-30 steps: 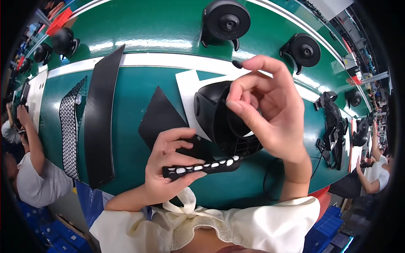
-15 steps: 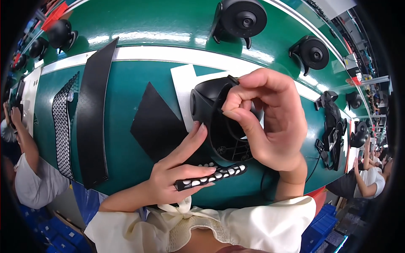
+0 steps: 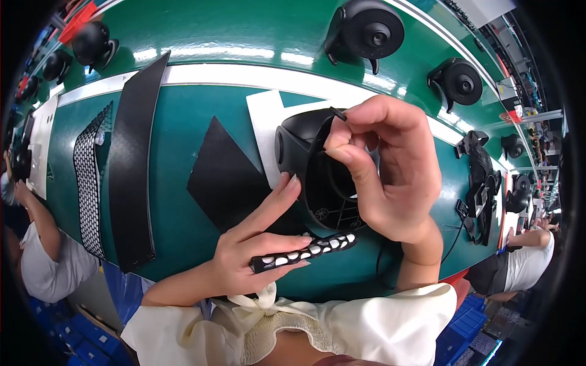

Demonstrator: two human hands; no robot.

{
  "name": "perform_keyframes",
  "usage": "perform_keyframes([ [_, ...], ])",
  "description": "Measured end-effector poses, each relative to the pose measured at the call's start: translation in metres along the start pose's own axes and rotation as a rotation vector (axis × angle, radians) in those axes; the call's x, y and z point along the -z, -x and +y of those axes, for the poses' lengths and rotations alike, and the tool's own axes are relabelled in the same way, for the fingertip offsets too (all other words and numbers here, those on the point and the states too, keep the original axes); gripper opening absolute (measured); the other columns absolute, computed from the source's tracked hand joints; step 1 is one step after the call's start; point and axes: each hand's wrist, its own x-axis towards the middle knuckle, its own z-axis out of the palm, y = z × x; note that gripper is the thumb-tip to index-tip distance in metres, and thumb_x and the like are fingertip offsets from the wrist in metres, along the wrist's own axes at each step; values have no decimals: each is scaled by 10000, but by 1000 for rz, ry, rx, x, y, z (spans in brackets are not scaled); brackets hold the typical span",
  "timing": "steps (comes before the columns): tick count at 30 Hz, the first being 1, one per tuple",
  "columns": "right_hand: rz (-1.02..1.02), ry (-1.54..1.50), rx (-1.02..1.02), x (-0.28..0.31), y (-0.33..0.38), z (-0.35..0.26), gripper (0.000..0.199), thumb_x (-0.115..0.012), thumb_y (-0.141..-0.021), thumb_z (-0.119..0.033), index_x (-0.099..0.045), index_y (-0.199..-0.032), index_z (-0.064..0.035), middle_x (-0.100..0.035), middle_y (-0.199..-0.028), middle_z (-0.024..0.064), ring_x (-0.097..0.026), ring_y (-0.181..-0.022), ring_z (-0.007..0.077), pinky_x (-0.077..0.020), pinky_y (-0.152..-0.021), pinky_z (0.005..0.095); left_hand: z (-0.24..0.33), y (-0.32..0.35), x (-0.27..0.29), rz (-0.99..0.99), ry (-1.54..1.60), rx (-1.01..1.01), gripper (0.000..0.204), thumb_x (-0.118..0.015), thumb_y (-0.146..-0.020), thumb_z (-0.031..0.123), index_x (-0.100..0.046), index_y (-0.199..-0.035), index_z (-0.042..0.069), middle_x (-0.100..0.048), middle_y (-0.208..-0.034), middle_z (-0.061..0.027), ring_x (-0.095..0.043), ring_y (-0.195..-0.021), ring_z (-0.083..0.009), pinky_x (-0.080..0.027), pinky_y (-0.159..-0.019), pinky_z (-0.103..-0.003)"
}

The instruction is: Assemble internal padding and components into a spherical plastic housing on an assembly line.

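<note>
A black rounded plastic housing (image 3: 293, 137) stands before me, its open hollow side facing my right hand. My right hand (image 3: 403, 165) is closed in a pinch at the housing's upper rim. A small black tab (image 3: 337, 114) shows by its fingertips; whether it is a separate piece I cannot tell. My left hand (image 3: 244, 253) grips a black strip with white round dots (image 3: 305, 251) between its fingers, while its stretched forefinger rests at the housing's near left side. Behind the housing lies a white sheet (image 3: 262, 122), and a black sheet (image 3: 223, 174) lies left of it.
On the left lie a long black sheet (image 3: 134, 171) and a dotted strip (image 3: 88, 189). Black cables and parts (image 3: 482, 189) lie at right. Beyond the white ledge, round black devices (image 3: 369, 36) stand on a green conveyor (image 3: 244, 30). Co-workers sit at both sides.
My right hand has shifted slightly up along the housing's rim. The left hand keeps its grip on the dotted strip. The devices on the conveyor have moved to the right.
</note>
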Motion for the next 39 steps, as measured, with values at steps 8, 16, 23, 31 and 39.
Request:
perform_keyframes([
  [8,0,734,434,4,-2,-6,272,-696,-593,-4,-594,-842,-42,-615,-844,23,-533,-675,142,-342,-648,267,-1,0,4,6,21,8,289,-677,-649,-27,-589,-924,-15,-301,-1275,-304,-264,-1212,-420,-276,-972,-420],
  [16,9,241,10,30,14,-9,545,-558,-804,-281,-334,-1141,84,-577,-957,217,-545,-914,254,-389,-820,333,-3,1,7,27,19,-19,312,-688,-630,-33,-584,-923,-14,-312,-1262,-313,-296,-1196,-421,-282,-969,-419],
  [23,143,-134,-473,70,27,3,83,-502,-837,-26,-536,-857,47,-574,-960,108,-526,-876,120,-411,-809,238,-7,7,12,18,-14,28,344,-720,-588,-35,-583,-904,-25,-288,-1236,-371,-311,-1189,-423,-270,-974,-404],
  [31,127,-125,-516,64,33,7,109,-507,-848,-74,-519,-858,34,-552,-836,58,-531,-731,95,-448,-669,216,-11,16,11,31,32,88,310,-687,-611,-53,-557,-891,-24,-164,-1297,-365,-239,-1205,-467,-241,-976,-472],
  [39,111,68,-389,63,33,7,92,-516,-841,-54,-521,-873,31,-519,-772,2,-480,-657,44,-409,-583,166,-10,13,9,24,37,78,315,-680,-618,-49,-549,-904,-20,-153,-1303,-360,-229,-1206,-472,-230,-981,-474],
])
